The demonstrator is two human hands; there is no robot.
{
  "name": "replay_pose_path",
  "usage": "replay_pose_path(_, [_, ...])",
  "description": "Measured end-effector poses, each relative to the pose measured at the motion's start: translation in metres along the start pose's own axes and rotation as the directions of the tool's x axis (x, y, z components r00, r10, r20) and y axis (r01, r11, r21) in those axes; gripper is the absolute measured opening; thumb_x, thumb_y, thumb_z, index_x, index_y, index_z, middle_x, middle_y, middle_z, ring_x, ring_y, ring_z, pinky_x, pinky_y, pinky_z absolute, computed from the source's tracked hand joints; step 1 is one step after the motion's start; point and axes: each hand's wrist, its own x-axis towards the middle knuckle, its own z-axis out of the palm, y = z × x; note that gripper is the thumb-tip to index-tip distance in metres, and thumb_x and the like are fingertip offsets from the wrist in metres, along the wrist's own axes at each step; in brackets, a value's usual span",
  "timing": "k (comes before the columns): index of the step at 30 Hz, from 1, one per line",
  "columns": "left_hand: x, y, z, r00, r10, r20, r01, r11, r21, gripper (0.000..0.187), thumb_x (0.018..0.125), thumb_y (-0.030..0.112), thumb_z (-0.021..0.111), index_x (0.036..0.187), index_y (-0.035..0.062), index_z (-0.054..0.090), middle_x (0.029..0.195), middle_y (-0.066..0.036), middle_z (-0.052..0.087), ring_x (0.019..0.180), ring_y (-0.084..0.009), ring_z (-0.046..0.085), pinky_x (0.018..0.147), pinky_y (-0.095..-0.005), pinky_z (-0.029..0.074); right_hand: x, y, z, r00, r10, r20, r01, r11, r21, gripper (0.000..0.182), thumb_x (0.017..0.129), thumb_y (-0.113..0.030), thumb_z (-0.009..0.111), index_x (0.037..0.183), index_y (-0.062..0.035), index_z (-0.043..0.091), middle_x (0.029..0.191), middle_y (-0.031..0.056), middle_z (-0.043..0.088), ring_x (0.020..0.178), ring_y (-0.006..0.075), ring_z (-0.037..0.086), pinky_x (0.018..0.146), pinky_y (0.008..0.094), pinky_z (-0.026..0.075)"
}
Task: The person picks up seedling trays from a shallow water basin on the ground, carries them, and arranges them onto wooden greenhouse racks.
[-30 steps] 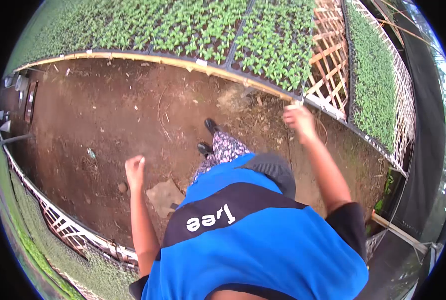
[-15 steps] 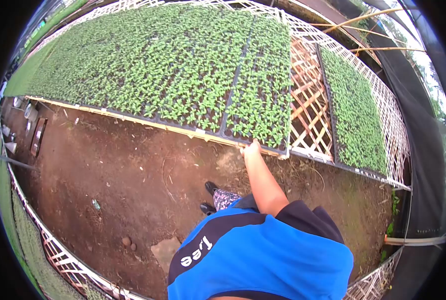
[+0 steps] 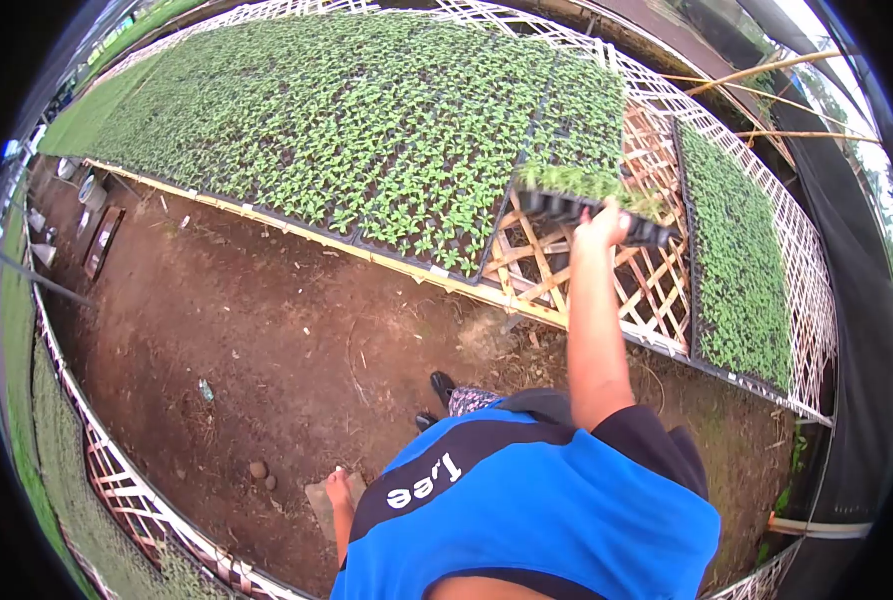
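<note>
My right hand (image 3: 602, 226) grips the near edge of a black seedling tray (image 3: 556, 208), its fingers closed on the rim. That edge is raised and tilted over the bamboo lattice, so the dark cell sides show. Green seedlings on the tray are blurred by motion. Left of it, more planted trays (image 3: 406, 215) stand close together on the bench. My left hand (image 3: 339, 489) hangs low beside my blue shirt, away from the bench, with nothing visible in it and its fingers loosely extended.
Slatted lattice (image 3: 531, 255) shows beneath the raised tray. Another seedling tray (image 3: 736, 260) lies to the right. A yellowish bamboo rail (image 3: 366, 255) edges the bench above the dirt floor (image 3: 236, 340). Black netting (image 3: 816, 250) hangs at the right, and stones (image 3: 258, 469) lie on the ground.
My right hand has lifted the tray's near edge off the bench front and moved it up and rightward, exposing lattice below. My left hand has come into view at lower left.
</note>
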Motion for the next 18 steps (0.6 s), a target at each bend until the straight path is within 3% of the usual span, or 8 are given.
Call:
replay_pose_path(5, [0.001,0.000,0.005,0.986,-0.164,-0.009,0.164,0.986,0.030,0.026,0.079,0.027,0.052,0.075,0.0012,0.058,0.064,-0.004,0.054,0.060,-0.0118,0.049,0.052,-0.0260,0.040,0.033,-0.054,0.095,0.991,-0.106,0.083,0.100,0.992,0.072,0.021,0.066,-0.005,0.060,0.079,-0.0135,0.045,0.083,0.0030,0.052,0.076,0.0197,0.050,0.056,0.0388,0.043])
replay_pose_path(7, [-0.014,0.012,0.004,0.972,-0.234,-0.003,0.233,0.969,-0.081,0.030,0.079,0.029,0.051,0.075,0.0009,0.059,0.063,-0.005,0.054,0.058,-0.0122,0.049,0.052,-0.0275,0.040,0.054,-0.067,0.127,0.981,-0.163,0.110,0.154,0.985,0.083,0.021,0.066,-0.005,0.060,0.081,-0.0120,0.047,0.081,0.0057,0.053,0.072,0.0209,0.051,0.056,0.0403,0.044])
replay_pose_path(8, [-0.024,0.022,0.005,0.962,-0.272,0.003,0.270,0.953,-0.136,0.031,0.079,0.030,0.051,0.075,0.0007,0.059,0.062,-0.005,0.054,0.056,-0.0124,0.049,0.052,-0.0283,0.040,0.048,-0.077,0.141,0.973,-0.195,0.122,0.190,0.981,0.050,0.022,0.067,-0.008,0.061,0.078,-0.0095,0.042,0.081,0.0059,0.048,0.071,0.0192,0.046,0.053,0.0354,0.043])
replay_pose_path(10, [-0.028,0.021,0.002,0.955,-0.295,-0.015,0.294,0.954,-0.056,0.030,0.080,0.030,0.051,0.075,0.0018,0.059,0.060,-0.005,0.053,0.055,-0.0116,0.049,0.050,-0.0289,0.040,0.060,-0.077,0.161,0.961,-0.235,0.149,0.231,0.972,0.041,0.020,0.066,-0.008,0.062,0.074,-0.0079,0.043,0.074,0.0054,0.049,0.063,0.0192,0.047,0.048,0.0347,0.042])
replay_pose_path(14, [-0.037,0.028,-0.003,0.937,-0.338,-0.084,0.340,0.940,0.015,0.031,0.080,0.032,0.052,0.074,0.0025,0.059,0.059,-0.004,0.053,0.055,-0.0117,0.049,0.052,-0.0287,0.040,0.100,-0.097,0.199,0.945,-0.306,0.113,0.314,0.947,-0.062,0.015,0.065,-0.006,0.062,0.071,-0.0038,0.049,0.076,0.0096,0.055,0.068,0.0225,0.052,0.054,0.0433,0.042])
replay_pose_path(15, [-0.036,0.016,0.006,0.927,-0.333,-0.173,0.302,0.935,-0.186,0.036,0.080,0.036,0.052,0.073,0.0017,0.059,0.058,-0.008,0.054,0.055,-0.0154,0.050,0.053,-0.0322,0.041,0.146,-0.104,0.209,0.886,-0.435,0.163,0.455,0.742,-0.493,0.025,0.062,-0.016,0.065,0.075,0.0016,0.054,0.078,0.0132,0.058,0.064,0.0226,0.053,0.054,0.0407,0.044])
replay_pose_path(16, [-0.031,0.001,0.004,0.948,-0.244,-0.206,0.253,0.967,0.015,0.039,0.080,0.038,0.052,0.073,-0.0003,0.058,0.059,-0.013,0.055,0.056,-0.0223,0.051,0.055,-0.0358,0.041,0.186,-0.112,0.218,0.806,-0.553,0.209,0.458,0.360,-0.813,0.040,0.059,-0.027,0.068,0.078,0.0069,0.059,0.080,0.0168,0.060,0.060,0.0226,0.053,0.054,0.0380,0.046])
replay_pose_path(18, [-0.041,0.037,-0.016,0.938,-0.273,-0.213,0.293,0.954,0.065,0.039,0.080,0.037,0.050,0.077,-0.0011,0.057,0.066,-0.021,0.055,0.062,-0.0349,0.053,0.059,-0.0380,0.042,0.224,-0.128,0.260,0.839,-0.521,0.161,0.407,0.403,-0.820,0.048,0.057,-0.038,0.068,0.079,0.0044,0.061,0.083,0.0151,0.061,0.067,0.0241,0.055,0.064,0.0385,0.046])
